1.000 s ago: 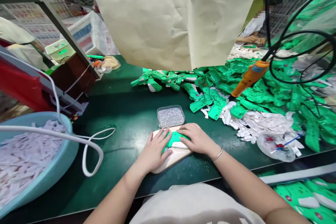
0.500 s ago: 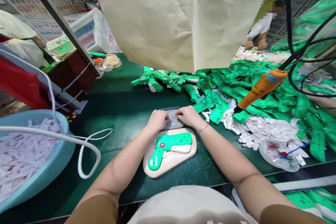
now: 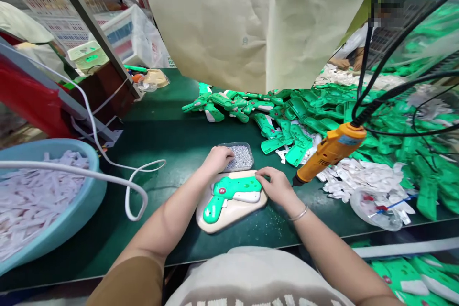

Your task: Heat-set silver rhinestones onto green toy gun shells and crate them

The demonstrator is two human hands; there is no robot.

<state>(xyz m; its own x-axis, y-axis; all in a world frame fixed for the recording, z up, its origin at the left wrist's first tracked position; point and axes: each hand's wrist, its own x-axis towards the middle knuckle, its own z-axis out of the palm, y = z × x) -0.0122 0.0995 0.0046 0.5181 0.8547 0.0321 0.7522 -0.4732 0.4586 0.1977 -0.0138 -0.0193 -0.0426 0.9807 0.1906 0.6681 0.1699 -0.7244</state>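
Green plastic toy pistol (image 3: 224,191), white panel (image 3: 251,197), lying flat, on beige mould (image 3: 233,219)

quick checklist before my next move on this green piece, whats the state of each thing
Green plastic piece on the beige base: ok, lying flat on it.
White insert in the piece: ok, in place along its lower edge.
Right hand: ok, fingers on the piece's upper right edge.
Left hand: not ok, on the tray of silver granules, away from the piece.
Orange corded tool: not ok, near the right hand but not held.
Loose granules on the bench: cannot tell, too small to see.
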